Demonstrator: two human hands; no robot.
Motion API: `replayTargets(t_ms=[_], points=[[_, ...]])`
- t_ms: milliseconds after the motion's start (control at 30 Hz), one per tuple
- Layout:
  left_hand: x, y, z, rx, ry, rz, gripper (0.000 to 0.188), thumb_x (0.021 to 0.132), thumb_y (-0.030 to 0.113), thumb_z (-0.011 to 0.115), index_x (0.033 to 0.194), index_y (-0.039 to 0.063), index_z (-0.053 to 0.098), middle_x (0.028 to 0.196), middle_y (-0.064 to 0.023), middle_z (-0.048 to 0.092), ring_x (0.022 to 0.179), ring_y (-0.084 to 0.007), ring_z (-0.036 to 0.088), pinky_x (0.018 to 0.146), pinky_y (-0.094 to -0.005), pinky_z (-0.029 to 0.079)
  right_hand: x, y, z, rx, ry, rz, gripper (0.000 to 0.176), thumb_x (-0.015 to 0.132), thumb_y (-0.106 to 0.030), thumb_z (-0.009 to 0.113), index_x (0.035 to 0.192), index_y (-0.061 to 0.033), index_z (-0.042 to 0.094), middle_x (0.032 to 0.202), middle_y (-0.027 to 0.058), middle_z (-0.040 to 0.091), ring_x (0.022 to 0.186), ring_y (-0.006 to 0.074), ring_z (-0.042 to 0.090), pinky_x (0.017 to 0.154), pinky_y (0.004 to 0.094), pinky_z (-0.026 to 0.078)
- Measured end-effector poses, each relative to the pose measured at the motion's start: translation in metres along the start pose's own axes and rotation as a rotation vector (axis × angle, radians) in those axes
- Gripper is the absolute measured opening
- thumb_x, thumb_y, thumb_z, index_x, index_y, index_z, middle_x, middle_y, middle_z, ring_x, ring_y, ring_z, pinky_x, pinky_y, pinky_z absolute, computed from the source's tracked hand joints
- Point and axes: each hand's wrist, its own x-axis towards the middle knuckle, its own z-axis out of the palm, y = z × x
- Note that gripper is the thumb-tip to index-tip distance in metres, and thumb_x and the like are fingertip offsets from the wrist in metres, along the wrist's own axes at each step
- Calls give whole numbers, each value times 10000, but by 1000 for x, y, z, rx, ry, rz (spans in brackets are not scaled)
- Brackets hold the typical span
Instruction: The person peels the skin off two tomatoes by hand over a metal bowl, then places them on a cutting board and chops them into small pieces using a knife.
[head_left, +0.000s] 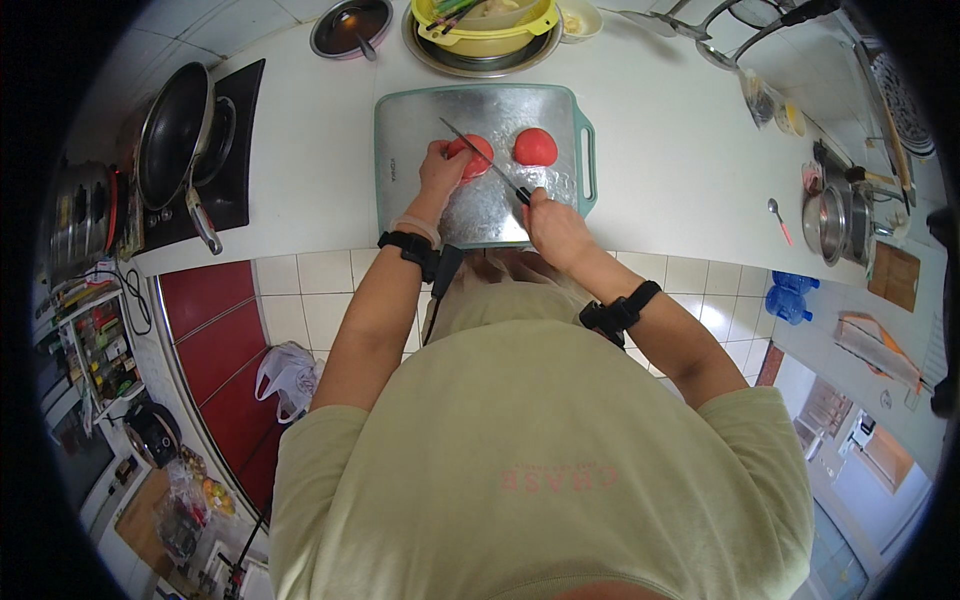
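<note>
A metal-faced cutting board (480, 214) with a green rim and a side handle lies in front of me on the white counter. My left hand (442, 171) grips a peeled-looking tomato (477, 169) by its left side. In my right hand (559, 229) is the black handle of a kitchen knife (501, 174). The blade slants up and left across the top of that tomato; how deep it sits in the flesh I cannot tell. A second red tomato piece (535, 148), domed side up, rests to the right, untouched. The board's surface looks wet.
Behind the board, a yellow colander (487, 45) sits in a metal basin (480, 73). A dark-lidded pot (350, 28) stands left of it, a small bowl (581, 21) right. A frying pan (176, 135) rests on the cooktop at left. A spoon (780, 220) lies near the metal bowls (823, 225) at right.
</note>
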Motion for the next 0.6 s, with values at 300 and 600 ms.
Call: replayTargets(t_ms=[300,600], points=[[-9,-5,3,45,48,90,590,752,364,727,1186,-2,566,1117,-199,668,1034,-329,652,906,-387,503,43,3,23,48,-59,51,328,987,-277,484,983,50,514,824,271,668,799,437,670,710,504,546],[-24,11,-18,-80,23,41,585,787,371,695,1238,36,533,1054,-247,677,998,-376,660,880,-442,510,38,44,61,90,-62,57,312,974,-293,506,983,18,534,848,255,670,819,441,662,742,514,530]])
